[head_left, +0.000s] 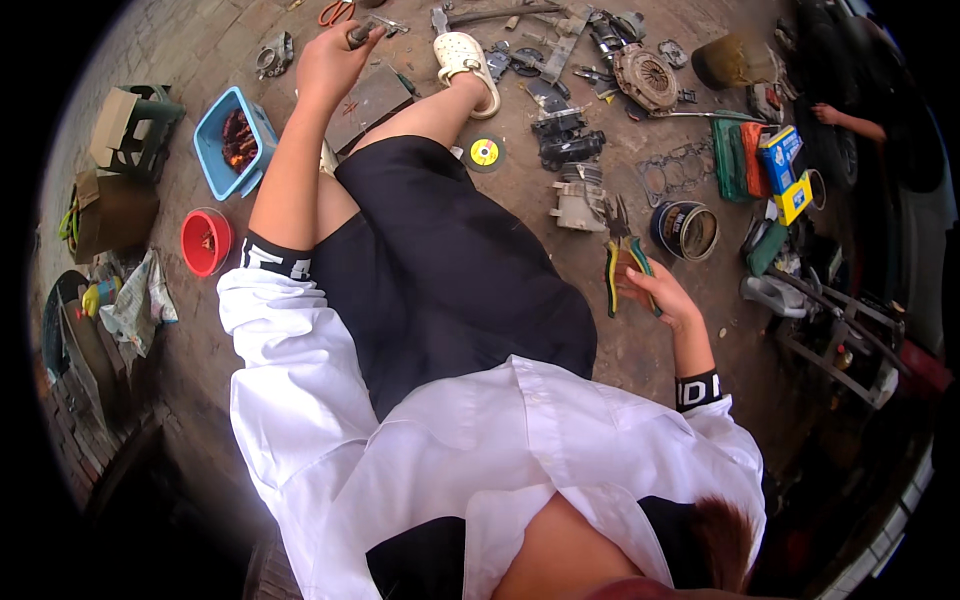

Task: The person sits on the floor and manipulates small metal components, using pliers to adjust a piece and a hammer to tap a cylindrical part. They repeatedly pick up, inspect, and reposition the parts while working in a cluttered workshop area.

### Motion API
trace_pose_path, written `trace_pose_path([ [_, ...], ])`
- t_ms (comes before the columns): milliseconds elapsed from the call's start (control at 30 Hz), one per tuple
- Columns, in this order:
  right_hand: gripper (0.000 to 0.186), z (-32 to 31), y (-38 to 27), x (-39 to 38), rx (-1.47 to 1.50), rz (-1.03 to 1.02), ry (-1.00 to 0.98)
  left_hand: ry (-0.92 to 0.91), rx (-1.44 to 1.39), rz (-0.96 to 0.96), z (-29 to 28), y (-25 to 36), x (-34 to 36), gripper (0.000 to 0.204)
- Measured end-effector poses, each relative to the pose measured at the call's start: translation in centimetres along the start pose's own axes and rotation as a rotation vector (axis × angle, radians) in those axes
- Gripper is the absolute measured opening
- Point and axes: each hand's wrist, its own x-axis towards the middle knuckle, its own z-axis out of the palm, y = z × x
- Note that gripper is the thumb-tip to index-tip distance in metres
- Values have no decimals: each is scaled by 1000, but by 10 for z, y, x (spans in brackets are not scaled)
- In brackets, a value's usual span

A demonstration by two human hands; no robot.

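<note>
My left hand [333, 62] is raised at the top left, closed around a short dark cylindrical metal piece [360, 36]. It is above a dark flat plate [355, 110] on the ground, left of my foot in a cream clog [458, 55]. My right hand [655, 290] holds large pliers [613, 255] with yellow-and-green handles, jaws pointing up and apart. Just beyond them lie a pale ribbed cylindrical part [580, 205] and an open dark tin [678, 228]. A small yellow disc [485, 152] lies beside my leg.
Blue tub [215, 150], red bucket [192, 245] and cardboard boxes [115, 215] are at left. Clutch plate [640, 78], gaskets [670, 165], coloured cases [730, 160] and metal frames [830, 350] crowd the right. Another person's arm [850, 122] reaches in beside a tyre at far right.
</note>
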Motion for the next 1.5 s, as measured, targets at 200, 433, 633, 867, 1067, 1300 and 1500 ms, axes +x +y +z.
trace_pose_path([
  [200, 46, 55, -60, -11, -52, -174, -160, 56, 40, 354, 8, 43, -11, 21],
  [433, 48, 114, -105, 2, -304, -408, -199, 135, 23, 775, -2, 77, -25, 10],
  [633, 40, 121, -123, 12, -464, -415, -158, 114, 26, 1010, -1, 87, -30, 12],
  [867, 42, 116, -122, 21, -679, -399, -79, 28, -62, 1084, 10, 93, -32, 14],
  [1067, 44, 118, -119, 17, -670, -429, -117, 38, -52, 1081, 13, 92, -31, 11],
  [1300, 47, 111, -115, 21, -597, -410, -142, 26, -56, 1060, 17, 89, -29, 9],
  [1500, 43, 115, -120, 17, -641, -397, -155, -1, -47, 1047, 19, 90, -30, 8],
])
